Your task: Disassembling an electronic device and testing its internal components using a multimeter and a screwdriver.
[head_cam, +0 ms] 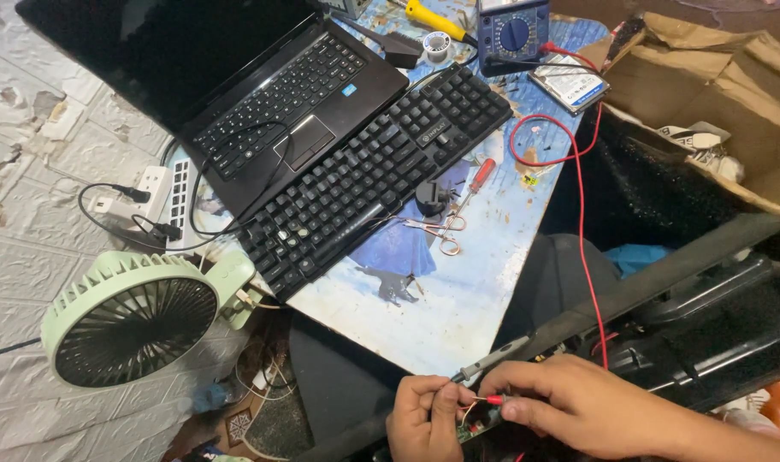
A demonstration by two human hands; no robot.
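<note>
My left hand [424, 419] sits at the bottom edge and pinches a small green circuit board [477, 423] with thin wires. My right hand [578, 402] holds a red multimeter probe [493, 399], its tip against the board. A grey-handled tool [497, 355], possibly a soldering iron, lies just above my hands. The probe's red lead [582, 231] runs up to a blue multimeter [513, 32] at the top of the low table [441, 299].
On the table lie a black laptop [262, 94], a black keyboard [373, 175], a red screwdriver [480, 175], forceps [441, 229], solder spool [437, 43] and a hard drive [570, 84]. A green fan [133, 316] and white power strip [172, 192] stand left, a cardboard box [715, 94] right.
</note>
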